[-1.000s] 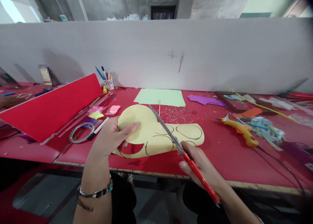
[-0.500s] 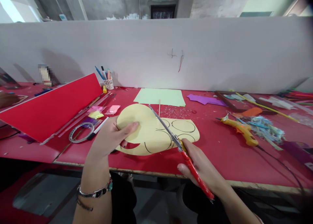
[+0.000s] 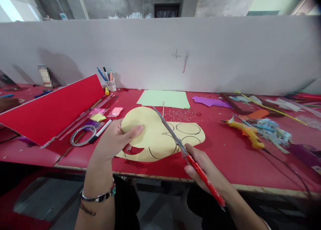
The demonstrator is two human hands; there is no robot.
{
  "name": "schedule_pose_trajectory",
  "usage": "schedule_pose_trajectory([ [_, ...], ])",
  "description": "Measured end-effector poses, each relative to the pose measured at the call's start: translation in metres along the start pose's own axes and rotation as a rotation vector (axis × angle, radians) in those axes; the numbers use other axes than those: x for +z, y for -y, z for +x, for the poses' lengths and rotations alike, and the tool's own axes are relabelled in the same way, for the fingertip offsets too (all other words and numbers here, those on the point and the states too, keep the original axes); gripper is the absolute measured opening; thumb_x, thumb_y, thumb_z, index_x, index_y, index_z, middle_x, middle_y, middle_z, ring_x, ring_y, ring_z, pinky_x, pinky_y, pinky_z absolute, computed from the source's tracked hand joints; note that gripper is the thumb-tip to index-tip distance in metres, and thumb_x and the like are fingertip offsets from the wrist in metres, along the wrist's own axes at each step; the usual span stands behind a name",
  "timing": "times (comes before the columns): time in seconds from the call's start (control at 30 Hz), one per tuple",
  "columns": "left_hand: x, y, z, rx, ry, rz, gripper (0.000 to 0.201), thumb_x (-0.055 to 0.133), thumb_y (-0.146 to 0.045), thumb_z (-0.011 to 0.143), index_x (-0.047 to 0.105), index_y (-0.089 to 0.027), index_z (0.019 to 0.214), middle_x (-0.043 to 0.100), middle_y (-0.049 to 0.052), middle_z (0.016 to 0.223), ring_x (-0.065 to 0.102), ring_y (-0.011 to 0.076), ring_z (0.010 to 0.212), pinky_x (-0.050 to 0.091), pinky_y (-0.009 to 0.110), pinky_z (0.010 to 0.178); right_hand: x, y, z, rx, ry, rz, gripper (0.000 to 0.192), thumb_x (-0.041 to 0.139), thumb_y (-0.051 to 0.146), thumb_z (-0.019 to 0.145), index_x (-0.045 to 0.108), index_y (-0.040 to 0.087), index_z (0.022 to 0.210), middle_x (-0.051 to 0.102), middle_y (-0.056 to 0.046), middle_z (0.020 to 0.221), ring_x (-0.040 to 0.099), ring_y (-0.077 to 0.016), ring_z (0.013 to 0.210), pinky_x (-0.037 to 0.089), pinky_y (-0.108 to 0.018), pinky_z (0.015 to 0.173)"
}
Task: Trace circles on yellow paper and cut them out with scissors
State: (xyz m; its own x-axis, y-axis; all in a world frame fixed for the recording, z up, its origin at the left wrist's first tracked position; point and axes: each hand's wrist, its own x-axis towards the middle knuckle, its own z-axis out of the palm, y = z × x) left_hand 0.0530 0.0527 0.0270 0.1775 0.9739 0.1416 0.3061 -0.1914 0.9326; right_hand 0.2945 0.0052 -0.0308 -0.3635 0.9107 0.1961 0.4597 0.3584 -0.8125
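Note:
My left hand [image 3: 117, 136] pinches a pale yellow sheet of paper [image 3: 187, 128] at its rounded, partly cut left part, thumb on top. Black circles are drawn across the sheet's right side, and a curved gap shows below my thumb. In my right hand [image 3: 200, 163] is a pair of scissors [image 3: 175, 138] with long metal blades and a red-wrapped handle. The blades point up and left, lying along the edge of the rounded piece. Part of the handle is hidden by my fingers.
Light green paper [image 3: 163, 99] and a purple scrap [image 3: 212, 102] lie at the back. A yellow glue gun [image 3: 245, 133] with its cord sits on the right. To the left are a red board [image 3: 57, 109], a tape roll [image 3: 83, 135], a marker [image 3: 100, 131] and a pen cup [image 3: 111, 85].
The scissor handles have come closer together, and the red handle end has moved slightly down and right. The paper has shifted slightly right in my left hand.

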Motion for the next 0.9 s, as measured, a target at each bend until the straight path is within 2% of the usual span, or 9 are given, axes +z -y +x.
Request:
schedule_pose_trajectory([
  [0.17,-0.0003,0.0026,0.0002,-0.001,0.023,-0.017,0.026,0.061,-0.038,0.074,0.059,-0.012,0.07,0.049,-0.006,0.05,0.041,0.002,0.036,0.037,0.01,0.029,-0.0012,0.0034,0.0003,0.015,0.018,0.076,0.035,0.049,0.054,0.079,0.042,0.019,0.078,0.04,0.001,0.063,0.037,-0.0144,0.057,0.032,-0.024,0.048],
  [0.4,-0.001,0.002,-0.0008,-0.039,0.016,0.01,0.027,0.061,-0.04,0.073,0.058,-0.013,0.069,0.049,-0.006,0.049,0.042,0.003,0.034,0.035,0.011,0.028,0.0007,0.0011,-0.0007,0.042,0.055,0.146,0.03,0.047,0.049,0.08,0.038,0.02,0.078,0.03,0.003,0.065,0.027,-0.0112,0.055,0.026,-0.022,0.045],
  [0.6,-0.0005,0.0009,-0.0012,-0.052,-0.009,0.03,0.025,0.062,-0.04,0.071,0.058,-0.015,0.066,0.049,-0.005,0.046,0.044,0.0057,0.032,0.035,0.013,0.027,0.0013,0.0013,0.0004,0.039,0.049,0.117,0.029,0.038,0.046,0.084,0.033,0.021,0.071,0.029,0.004,0.062,0.028,-0.01,0.051,0.026,-0.022,0.042],
  [0.9,-0.0002,0.0024,-0.0013,-0.064,-0.033,0.037,0.021,0.063,-0.037,0.069,0.059,-0.017,0.067,0.05,-0.004,0.046,0.044,0.0074,0.032,0.036,0.016,0.028,0.0026,-0.0041,0.0014,0.046,0.05,0.116,0.036,0.039,0.052,0.084,0.032,0.021,0.069,0.028,0.005,0.06,0.026,-0.0088,0.049,0.023,-0.02,0.04],
])
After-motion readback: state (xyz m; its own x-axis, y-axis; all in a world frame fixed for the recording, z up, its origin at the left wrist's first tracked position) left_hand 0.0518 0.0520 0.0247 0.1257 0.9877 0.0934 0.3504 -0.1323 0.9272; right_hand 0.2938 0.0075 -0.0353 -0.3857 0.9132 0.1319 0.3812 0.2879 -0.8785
